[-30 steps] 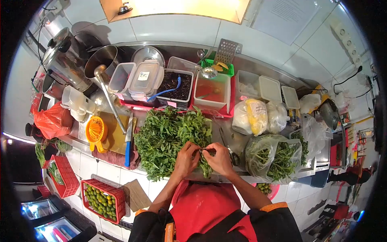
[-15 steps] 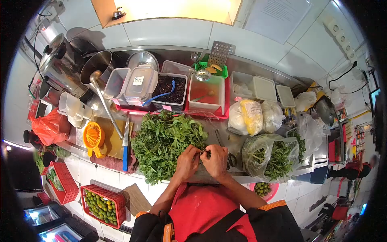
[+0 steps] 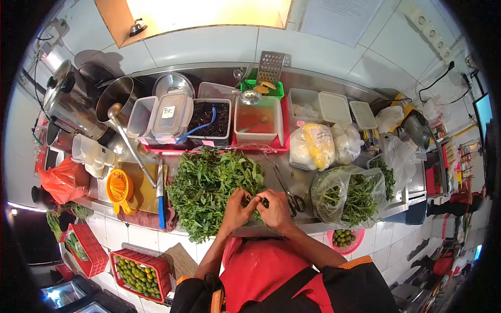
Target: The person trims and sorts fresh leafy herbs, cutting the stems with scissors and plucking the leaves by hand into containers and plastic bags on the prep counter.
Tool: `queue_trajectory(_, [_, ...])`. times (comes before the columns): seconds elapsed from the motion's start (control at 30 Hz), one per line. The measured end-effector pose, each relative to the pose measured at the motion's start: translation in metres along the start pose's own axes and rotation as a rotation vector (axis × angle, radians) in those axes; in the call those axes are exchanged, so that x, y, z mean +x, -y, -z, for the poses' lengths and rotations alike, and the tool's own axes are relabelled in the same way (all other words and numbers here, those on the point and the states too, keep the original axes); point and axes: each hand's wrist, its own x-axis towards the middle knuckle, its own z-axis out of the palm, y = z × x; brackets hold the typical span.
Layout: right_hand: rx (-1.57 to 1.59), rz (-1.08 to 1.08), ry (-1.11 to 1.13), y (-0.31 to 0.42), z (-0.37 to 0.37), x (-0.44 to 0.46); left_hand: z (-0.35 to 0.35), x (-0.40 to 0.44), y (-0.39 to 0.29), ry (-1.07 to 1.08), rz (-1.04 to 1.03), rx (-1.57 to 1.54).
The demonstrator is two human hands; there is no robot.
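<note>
My left hand (image 3: 238, 211) is closed in a pinch at the right edge of a big heap of leafy greens (image 3: 206, 182). Its fingertips meet those of my right hand (image 3: 275, 211), and what they pinch is too small to make out. Dark green bits of a leafy sprig (image 3: 265, 202) show between the fingers of my right hand, which is closed too. A pair of scissors (image 3: 298, 202) with black handles lies on the steel counter (image 3: 261, 156) just right of that hand. Further right, a clear plastic bag (image 3: 324, 201) holds more greens.
A knife (image 3: 161, 201) with a blue handle and an orange citrus juicer (image 3: 120, 188) lie left of the heap. Plastic tubs (image 3: 255, 117) and a ladle (image 3: 130, 141) line the back. Below stand a red crate (image 3: 167, 271) of green citrus and a pink bowl (image 3: 357, 242).
The camera view has shifted a little, so the counter items sit further left. Both hands stay together at the heap's edge, their fingers slightly repositioned.
</note>
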Motion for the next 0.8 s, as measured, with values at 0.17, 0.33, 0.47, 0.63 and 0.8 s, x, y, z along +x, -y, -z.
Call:
queue_trajectory(0.17, [0.08, 0.017, -0.008, -0.003, 0.0, 0.002, 0.0, 0.001, -0.024, -0.09, -0.138, 0.158])
queue_trajectory(0.33, [0.12, 0.017, 0.04, 0.0, 0.011, 0.007, 0.0, 0.0, -0.012, -0.131, -0.092, 0.07])
queue_trajectory(0.47, [0.184, 0.0, 0.08, 0.001, 0.014, 0.01, 0.005, 0.002, -0.009, -0.067, 0.055, -0.049])
queue_trajectory(0.63, [0.254, -0.006, 0.093, 0.005, 0.014, 0.012, 0.018, 0.009, 0.003, 0.146, 0.329, -0.509])
queue_trajectory(0.8, [0.163, -0.025, 0.094, 0.004, 0.008, 0.01, 0.017, 0.008, -0.001, 0.137, 0.262, -0.381])
